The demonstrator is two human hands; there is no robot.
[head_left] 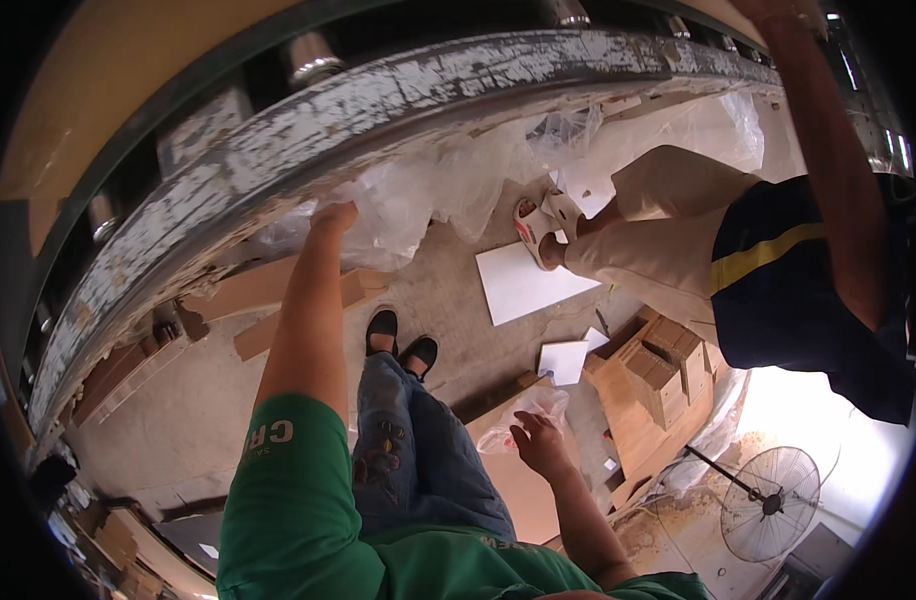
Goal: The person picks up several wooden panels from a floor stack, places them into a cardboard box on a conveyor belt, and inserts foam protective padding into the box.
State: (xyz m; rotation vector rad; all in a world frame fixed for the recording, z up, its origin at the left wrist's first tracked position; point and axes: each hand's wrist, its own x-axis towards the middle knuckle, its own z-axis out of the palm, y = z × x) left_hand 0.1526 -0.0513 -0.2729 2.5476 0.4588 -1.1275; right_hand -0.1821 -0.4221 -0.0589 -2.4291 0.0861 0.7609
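My left hand (pixel 330 219) reaches forward with the arm stretched out and grips the clear plastic sheeting (pixel 408 205) that hangs under the edge of a long worn metal frame (pixel 308 130) with flaking white paint. My right hand (pixel 538 440) hangs low at my side with the fingers apart, just beside a crumpled clear plastic bag (pixel 523 410) lying on a cardboard box (pixel 523 480); it holds nothing. My jeans and black shoes (pixel 400 345) show below on the concrete floor.
Another person in beige trousers and a dark shirt (pixel 778 280) stands at the right, one arm (pixel 828 180) raised to the frame. White sheets (pixel 523 280), open cardboard boxes (pixel 663 375), wooden strips (pixel 278 320) and a floor fan (pixel 768 500) lie around.
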